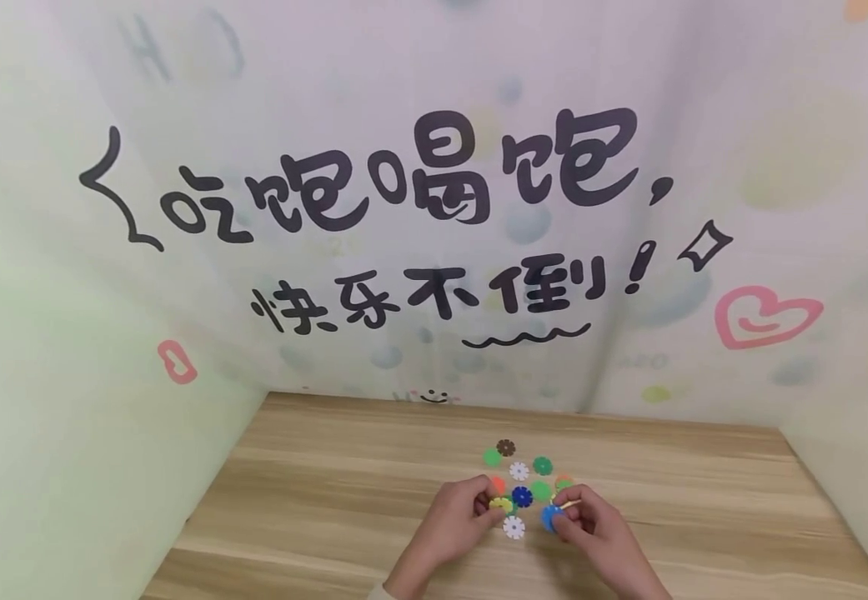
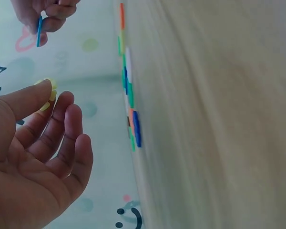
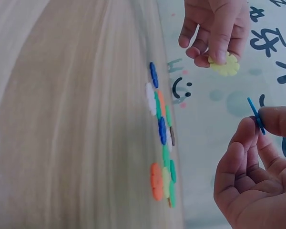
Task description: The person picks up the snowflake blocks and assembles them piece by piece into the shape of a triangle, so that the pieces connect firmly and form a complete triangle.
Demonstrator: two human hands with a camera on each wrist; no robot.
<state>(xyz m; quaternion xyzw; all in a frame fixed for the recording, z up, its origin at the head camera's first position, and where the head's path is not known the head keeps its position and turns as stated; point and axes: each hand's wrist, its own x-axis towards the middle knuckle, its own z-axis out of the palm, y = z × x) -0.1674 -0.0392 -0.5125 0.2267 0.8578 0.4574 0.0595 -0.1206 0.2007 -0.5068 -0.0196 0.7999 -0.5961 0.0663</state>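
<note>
My left hand pinches a yellow notched plastic disc between thumb and fingertips, above the table. In the left wrist view, this hand shows its palm, the other fingers loosely bent. My right hand pinches a light blue disc by its edge; in the right wrist view the blue disc is seen edge-on. The two hands are apart, facing each other. Between and beyond them, loose discs lie flat on the table, among them a dark blue one and a white one.
Further back on the wooden table lie a brown disc, a green disc and several others in white, orange and light green. A printed cloth backdrop stands along the table's far edge, with pale walls at both sides.
</note>
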